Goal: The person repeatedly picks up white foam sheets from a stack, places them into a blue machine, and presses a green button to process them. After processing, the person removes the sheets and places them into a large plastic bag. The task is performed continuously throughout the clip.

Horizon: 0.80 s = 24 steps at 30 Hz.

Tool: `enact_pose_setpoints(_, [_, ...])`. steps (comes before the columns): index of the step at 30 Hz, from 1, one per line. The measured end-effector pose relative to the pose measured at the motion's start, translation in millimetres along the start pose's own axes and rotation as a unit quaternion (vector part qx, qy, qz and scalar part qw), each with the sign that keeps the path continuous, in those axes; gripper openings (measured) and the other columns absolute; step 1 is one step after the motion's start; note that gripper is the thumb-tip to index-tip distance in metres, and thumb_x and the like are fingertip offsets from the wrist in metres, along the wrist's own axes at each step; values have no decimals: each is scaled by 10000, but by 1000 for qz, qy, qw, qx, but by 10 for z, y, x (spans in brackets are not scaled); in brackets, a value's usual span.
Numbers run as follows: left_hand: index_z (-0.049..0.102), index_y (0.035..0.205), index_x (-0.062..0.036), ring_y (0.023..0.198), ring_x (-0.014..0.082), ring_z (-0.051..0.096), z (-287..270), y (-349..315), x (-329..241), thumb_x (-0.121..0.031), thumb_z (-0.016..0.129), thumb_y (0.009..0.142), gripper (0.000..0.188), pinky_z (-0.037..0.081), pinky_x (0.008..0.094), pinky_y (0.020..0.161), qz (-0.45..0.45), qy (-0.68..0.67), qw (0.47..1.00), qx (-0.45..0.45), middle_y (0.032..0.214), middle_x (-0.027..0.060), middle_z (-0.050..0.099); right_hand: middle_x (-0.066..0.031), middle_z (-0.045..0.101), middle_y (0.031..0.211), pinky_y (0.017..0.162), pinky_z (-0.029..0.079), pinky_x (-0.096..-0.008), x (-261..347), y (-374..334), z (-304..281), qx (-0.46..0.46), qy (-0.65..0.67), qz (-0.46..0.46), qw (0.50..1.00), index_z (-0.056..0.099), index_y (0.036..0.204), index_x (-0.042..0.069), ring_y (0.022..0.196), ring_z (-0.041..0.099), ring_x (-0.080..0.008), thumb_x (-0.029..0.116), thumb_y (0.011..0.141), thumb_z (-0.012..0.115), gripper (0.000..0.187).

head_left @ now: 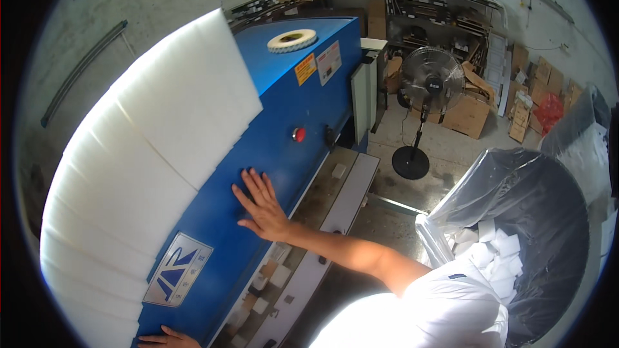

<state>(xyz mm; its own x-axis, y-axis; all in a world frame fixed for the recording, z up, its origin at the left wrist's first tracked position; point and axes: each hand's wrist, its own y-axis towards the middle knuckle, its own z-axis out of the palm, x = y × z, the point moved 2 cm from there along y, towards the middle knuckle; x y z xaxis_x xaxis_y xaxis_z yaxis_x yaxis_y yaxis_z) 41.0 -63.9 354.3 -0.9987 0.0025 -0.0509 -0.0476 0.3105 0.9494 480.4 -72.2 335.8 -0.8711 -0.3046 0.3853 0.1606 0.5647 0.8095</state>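
Note:
My right hand (263, 209) lies with its fingers spread against the front panel of a large blue machine (225, 238), and nothing is in it. At the lower edge, part of my left hand (169, 339) shows, its fingers stretched out against the same blue panel below a silver nameplate (178, 269). A long row of white foam sheets (155, 129) rests along the machine's top, left of both hands. A red push button (298, 135) sits beyond my right hand. A roll of tape (292, 40) lies on the machine's far end.
Small white pieces lie in a ledge (264, 283) below the panel. To the right stands a large bin lined with clear plastic (541, 219), holding white foam scraps (493, 254). A black standing fan (433, 80), cardboard boxes (467, 116) and loaded shelves (438, 13) are farther back.

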Motion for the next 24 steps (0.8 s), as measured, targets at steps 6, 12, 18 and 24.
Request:
enact_pose_setpoints(6, [363,1442,83,1308,571,329,-725,286,-1036,-511,565,951,797,288,670,1051,121,-121,982,75,1429,393,313,-242,129,1587,1169,196,-551,38,-1327,-431,62,143,150,976,206,1549,76,1454,170,-435,388,953,576,768])
enact_pose_setpoints(12, [334,1476,13,1409,483,282,-1184,725,-2261,-322,503,1014,595,265,636,1116,253,-290,915,119,1476,276,357,-225,233,1538,1081,389,-462,-62,-2553,-1335,141,163,311,926,299,1503,42,1355,386,-423,355,934,620,724])
enact_pose_setpoints(18, [377,1442,20,1403,419,356,-1579,1766,-3796,-279,592,966,602,236,569,1172,351,-372,859,-8,1418,226,473,-201,314,1502,1072,409,-449,-404,-2768,-2121,69,117,375,917,347,1476,45,1328,433,-409,366,956,584,655])
enact_pose_setpoints(24, [496,1364,2,1384,372,392,-1542,2934,-5087,-550,530,944,694,162,581,1177,269,-127,954,-27,1352,188,549,-180,374,1463,1021,463,-421,-475,-2767,-2837,31,77,421,903,426,1414,43,1238,537,-359,314,955,602,561])
